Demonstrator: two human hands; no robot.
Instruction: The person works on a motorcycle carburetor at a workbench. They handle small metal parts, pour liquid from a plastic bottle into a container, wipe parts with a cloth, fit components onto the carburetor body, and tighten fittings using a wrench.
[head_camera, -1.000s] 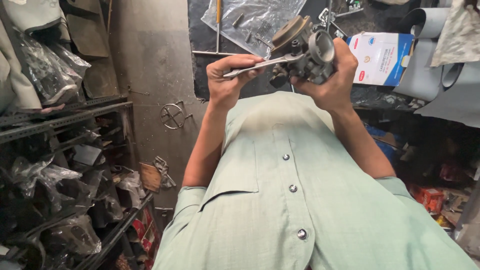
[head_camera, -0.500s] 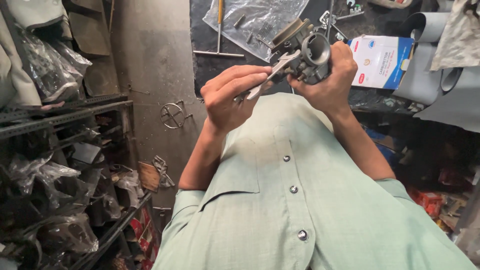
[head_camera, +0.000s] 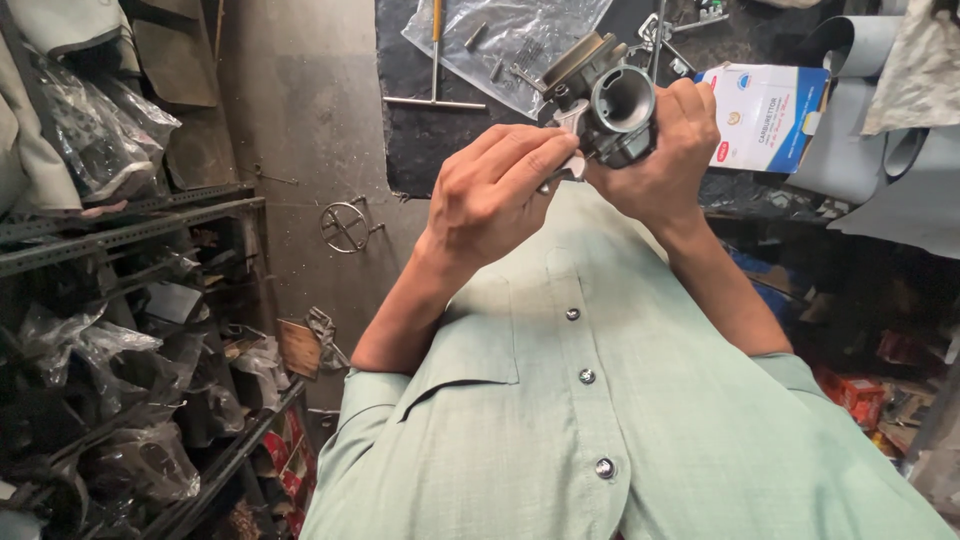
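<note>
Right hand (head_camera: 660, 150) grip clamped around grey carburettor (head_camera: 605, 100); left hand (head_camera: 495, 195) grip pinched on its side.

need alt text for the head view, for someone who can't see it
A person in a pale green shirt holds a grey metal carburetor in the right hand while the left hand presses a thin metal tool against it. Cluttered shelves stand alongside.
</note>
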